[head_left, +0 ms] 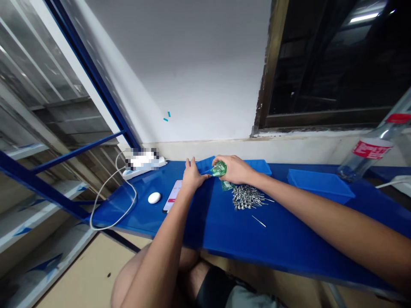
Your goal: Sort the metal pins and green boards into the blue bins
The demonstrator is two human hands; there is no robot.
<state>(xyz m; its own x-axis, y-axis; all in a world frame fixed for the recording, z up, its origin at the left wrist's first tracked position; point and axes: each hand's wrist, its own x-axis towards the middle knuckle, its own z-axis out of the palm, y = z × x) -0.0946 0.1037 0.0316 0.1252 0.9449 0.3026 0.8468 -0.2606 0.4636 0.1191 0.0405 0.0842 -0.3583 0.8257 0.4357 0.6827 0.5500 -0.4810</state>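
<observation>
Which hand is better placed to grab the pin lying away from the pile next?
Probably the right hand: it's nearer the lone pin. The left hand is farther off, by a blue box. But the right holds a green bag.

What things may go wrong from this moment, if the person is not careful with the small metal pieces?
The green packet in the right hand might spill metal pieces beside the blue tray.
The loose pile lies under the right forearm, so a low sweep could scatter it.
The phone lies close beside the left forearm and might get knocked.
</observation>
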